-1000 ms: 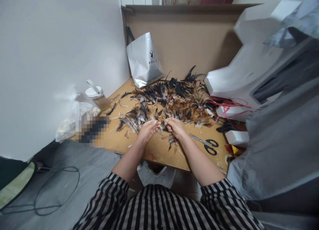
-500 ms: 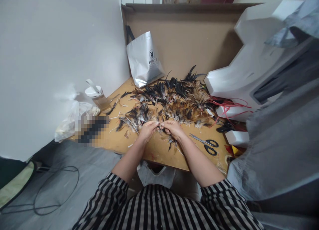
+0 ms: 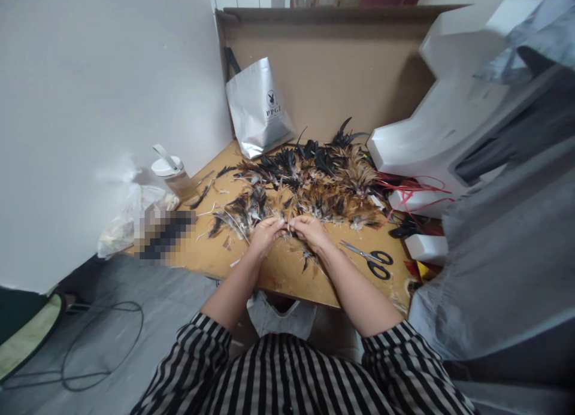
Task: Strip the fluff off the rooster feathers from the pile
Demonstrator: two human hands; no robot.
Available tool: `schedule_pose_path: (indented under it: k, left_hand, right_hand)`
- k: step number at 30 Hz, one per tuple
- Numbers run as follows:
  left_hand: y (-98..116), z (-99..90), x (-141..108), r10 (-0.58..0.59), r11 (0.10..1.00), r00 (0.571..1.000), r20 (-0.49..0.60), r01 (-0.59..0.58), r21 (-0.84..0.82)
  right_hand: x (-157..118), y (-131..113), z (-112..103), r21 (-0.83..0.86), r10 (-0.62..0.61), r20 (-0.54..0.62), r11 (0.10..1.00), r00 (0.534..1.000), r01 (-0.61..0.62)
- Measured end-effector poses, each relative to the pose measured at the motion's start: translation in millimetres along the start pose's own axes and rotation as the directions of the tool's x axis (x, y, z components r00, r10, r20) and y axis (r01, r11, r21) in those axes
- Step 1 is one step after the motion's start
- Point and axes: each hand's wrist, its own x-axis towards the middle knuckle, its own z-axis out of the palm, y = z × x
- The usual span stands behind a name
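My left hand (image 3: pixel 268 232) and my right hand (image 3: pixel 311 230) meet over the near side of the table, fingertips almost touching. Both are closed in a pinch on a small brown feather (image 3: pixel 288 212), its quill end between the fingertips. Brown and black feathers (image 3: pixel 256 204) lie in a row just beyond my hands. Behind that row is a second one of longer black and tan feathers (image 3: pixel 287 163). A few loose dark feathers (image 3: pixel 306 259) rest below my right hand. Scissors (image 3: pixel 371 258) with black handles lie to its right, their blades slightly apart.
A silver bag (image 3: pixel 258 109) leans against the brown back panel. At the left stand a lidded jug (image 3: pixel 173 175) and a clear plastic bag (image 3: pixel 130 217). Red strings (image 3: pixel 411 193) hang at the right beside white foam pieces (image 3: pixel 426 248). The wooden table's edge (image 3: pixel 305 295) is close to my body.
Both hands stay pinched together in nearly the same place, with only slight finger movement. The view has shifted a little; the things on the table have not visibly moved.
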Motion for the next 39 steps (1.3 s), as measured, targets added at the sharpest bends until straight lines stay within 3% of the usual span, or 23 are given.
schedule_pose_path:
  k: [5, 16, 30, 35, 39]
  left_hand:
    - [2, 1.2, -2, -0.074, 0.997, 0.997, 0.019, 0.074, 0.026]
    - [3, 2.5, -5, -0.151, 0.987, 0.985, 0.085, 0.145, 0.076]
    - [2, 1.6, -3, -0.059, 0.997, 0.997, 0.041, 0.057, 0.049]
    - [2, -2.8, 2, 0.023, 0.996, 0.997, -0.071, -0.029, -0.083]
    - [2, -5.3, 5, 0.030, 0.989, 0.990, -0.136, -0.049, -0.141]
  right_hand:
    - [-1, -4, 2, -0.127, -0.157, -0.167, 0.982, 0.973, 0.137]
    - [2, 2, 2, -0.196, -0.276, -0.160, 0.950, 0.948, 0.244]
    - [3, 3, 1, -0.231, -0.221, -0.134, 0.955, 0.966, 0.186]
    - [6, 9, -7, -0.448, -0.213, -0.055, 0.878, 0.976, 0.166]
    - [6, 16, -8, -0.636, -0.262, 0.021, 0.741, 0.965, 0.215]
